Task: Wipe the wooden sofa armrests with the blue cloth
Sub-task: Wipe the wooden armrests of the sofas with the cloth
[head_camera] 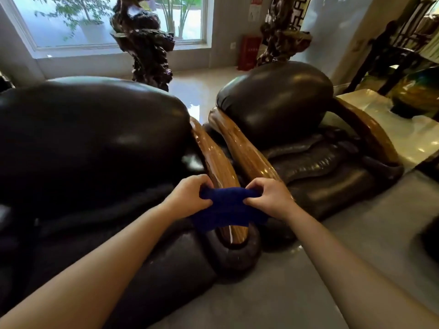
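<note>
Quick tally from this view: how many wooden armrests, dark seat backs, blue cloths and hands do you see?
Wooden armrests: 3, near sofa armrest, near chair armrest, far chair armrest
Dark seat backs: 2, sofa back, chair back
Blue cloths: 1, blue cloth
Hands: 2, left hand, right hand
Total: 8

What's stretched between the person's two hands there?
In the head view, the blue cloth spans from the left hand to the right hand, each gripping an end. It drapes across the wooden armrest.
</note>
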Motion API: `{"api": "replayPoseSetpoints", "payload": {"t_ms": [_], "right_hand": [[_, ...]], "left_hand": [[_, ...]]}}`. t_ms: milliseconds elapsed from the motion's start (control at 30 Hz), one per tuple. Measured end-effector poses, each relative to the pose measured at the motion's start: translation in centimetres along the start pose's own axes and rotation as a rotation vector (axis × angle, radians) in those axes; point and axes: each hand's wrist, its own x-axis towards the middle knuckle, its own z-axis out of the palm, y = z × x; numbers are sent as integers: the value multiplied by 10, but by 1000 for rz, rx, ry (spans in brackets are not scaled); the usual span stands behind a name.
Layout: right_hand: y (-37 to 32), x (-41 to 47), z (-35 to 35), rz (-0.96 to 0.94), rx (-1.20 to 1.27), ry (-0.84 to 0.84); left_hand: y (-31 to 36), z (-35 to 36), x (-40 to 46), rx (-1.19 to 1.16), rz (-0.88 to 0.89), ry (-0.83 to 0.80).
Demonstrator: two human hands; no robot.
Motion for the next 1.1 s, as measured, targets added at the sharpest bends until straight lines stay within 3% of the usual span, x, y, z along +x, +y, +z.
{"api": "replayPoseSetpoints", "payload": {"t_ms": [100, 300, 500, 800, 1100], "right_hand": [[58, 14, 17, -15, 12, -75], [165, 44, 75, -57, 26, -71], [250, 74, 130, -97, -3, 36], [336, 94, 211, -249, -54, 165], [369, 107, 242, -442, -11, 363]], "left_hand": [[-16, 58, 11, 31, -48, 7], [-75, 170, 33, 33, -115, 54], [-130, 247, 64, 44, -99, 85], [-212, 327, 76, 55, 12, 142], [-246, 351, 86, -70, 112, 333]]}}
